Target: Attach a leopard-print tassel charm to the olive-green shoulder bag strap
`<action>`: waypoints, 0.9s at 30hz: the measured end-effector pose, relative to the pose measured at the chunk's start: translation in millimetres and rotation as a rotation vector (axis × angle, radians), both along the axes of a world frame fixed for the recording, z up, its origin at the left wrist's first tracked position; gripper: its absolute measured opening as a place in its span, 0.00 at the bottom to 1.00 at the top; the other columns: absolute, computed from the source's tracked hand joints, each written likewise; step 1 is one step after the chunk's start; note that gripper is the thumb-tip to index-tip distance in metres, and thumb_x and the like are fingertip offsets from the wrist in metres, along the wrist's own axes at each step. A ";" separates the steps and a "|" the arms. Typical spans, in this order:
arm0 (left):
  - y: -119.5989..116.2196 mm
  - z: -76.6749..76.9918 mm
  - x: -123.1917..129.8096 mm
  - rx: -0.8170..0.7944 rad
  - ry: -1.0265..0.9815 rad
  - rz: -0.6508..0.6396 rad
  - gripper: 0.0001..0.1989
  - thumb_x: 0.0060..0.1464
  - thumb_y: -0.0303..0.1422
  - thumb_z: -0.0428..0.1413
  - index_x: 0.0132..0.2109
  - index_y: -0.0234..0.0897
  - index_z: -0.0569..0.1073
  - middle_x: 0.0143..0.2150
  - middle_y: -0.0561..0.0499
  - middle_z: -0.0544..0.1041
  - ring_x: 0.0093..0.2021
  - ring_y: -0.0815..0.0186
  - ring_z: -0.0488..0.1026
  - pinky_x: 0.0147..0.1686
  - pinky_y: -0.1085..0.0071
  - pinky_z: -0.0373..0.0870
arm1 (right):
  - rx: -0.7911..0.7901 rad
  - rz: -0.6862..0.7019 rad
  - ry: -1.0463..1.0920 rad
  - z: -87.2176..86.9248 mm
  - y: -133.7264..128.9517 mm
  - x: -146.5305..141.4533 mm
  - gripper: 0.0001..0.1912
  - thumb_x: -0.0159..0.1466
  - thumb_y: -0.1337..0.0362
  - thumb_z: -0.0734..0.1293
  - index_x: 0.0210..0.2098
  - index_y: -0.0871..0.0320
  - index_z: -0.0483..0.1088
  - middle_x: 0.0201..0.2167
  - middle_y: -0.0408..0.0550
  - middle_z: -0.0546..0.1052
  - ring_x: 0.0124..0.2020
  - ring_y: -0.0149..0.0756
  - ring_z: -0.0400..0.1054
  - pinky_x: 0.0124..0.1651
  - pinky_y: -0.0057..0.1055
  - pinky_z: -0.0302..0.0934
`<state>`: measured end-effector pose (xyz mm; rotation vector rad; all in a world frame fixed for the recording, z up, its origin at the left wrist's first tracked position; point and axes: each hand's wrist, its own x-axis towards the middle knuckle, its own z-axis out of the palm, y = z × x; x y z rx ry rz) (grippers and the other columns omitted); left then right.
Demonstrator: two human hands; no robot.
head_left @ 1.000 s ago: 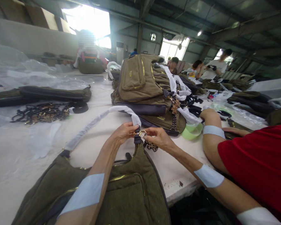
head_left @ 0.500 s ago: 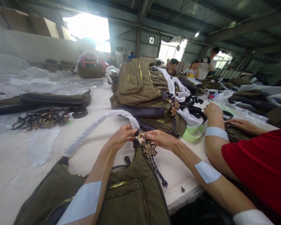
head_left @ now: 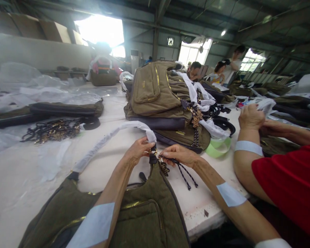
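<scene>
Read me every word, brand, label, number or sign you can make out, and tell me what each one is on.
Nothing can be read for certain.
Gold mark on the upper piled bag: too small and blurred to read.
Second gold mark on the lower piled bag: also too small.
Front bag: no lettering shows.
Leopard-print charm: no lettering that I can make out.

Wears lt-blue forearm patches [head_left: 231, 194], wht R-arm cloth [head_left: 272, 244].

Bag stack [head_left: 155, 93] blocking ahead, bare table [head_left: 23, 187] at left
</scene>
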<state>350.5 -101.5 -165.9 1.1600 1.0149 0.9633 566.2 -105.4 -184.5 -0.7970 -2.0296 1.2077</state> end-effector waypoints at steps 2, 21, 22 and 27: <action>-1.0 0.3 0.6 0.002 0.013 0.014 0.18 0.40 0.38 0.64 0.39 0.36 0.73 0.28 0.53 0.70 0.26 0.70 0.66 0.28 0.72 0.64 | 0.045 0.000 -0.009 -4.2 -3.0 -5.4 0.13 0.65 0.58 0.62 0.44 0.61 0.68 0.41 0.48 0.73 0.37 0.33 0.69 0.38 0.33 0.68; -0.8 -8.5 2.1 -0.073 0.011 -0.015 0.19 0.40 0.41 0.64 0.40 0.37 0.72 0.32 0.52 0.72 0.27 0.70 0.68 0.30 0.71 0.65 | 0.029 -0.124 0.113 24.2 -11.2 13.1 0.04 0.55 0.64 0.70 0.27 0.58 0.74 0.23 0.41 0.76 0.31 0.33 0.69 0.33 0.29 0.62; -0.8 -8.2 2.2 -0.077 0.007 -0.023 0.19 0.40 0.41 0.64 0.39 0.37 0.72 0.32 0.52 0.72 0.27 0.69 0.69 0.30 0.71 0.65 | 0.002 -0.104 0.108 8.4 -12.7 -2.2 0.05 0.55 0.63 0.70 0.28 0.59 0.74 0.24 0.42 0.76 0.31 0.33 0.70 0.33 0.29 0.63; -1.6 -3.7 0.3 -0.091 0.001 -0.094 0.16 0.43 0.40 0.63 0.39 0.38 0.72 0.33 0.52 0.72 0.30 0.67 0.71 0.31 0.69 0.67 | -0.291 -0.022 0.166 -15.9 -1.6 -14.1 0.13 0.53 0.59 0.71 0.34 0.61 0.72 0.30 0.45 0.76 0.30 0.31 0.69 0.36 0.29 0.63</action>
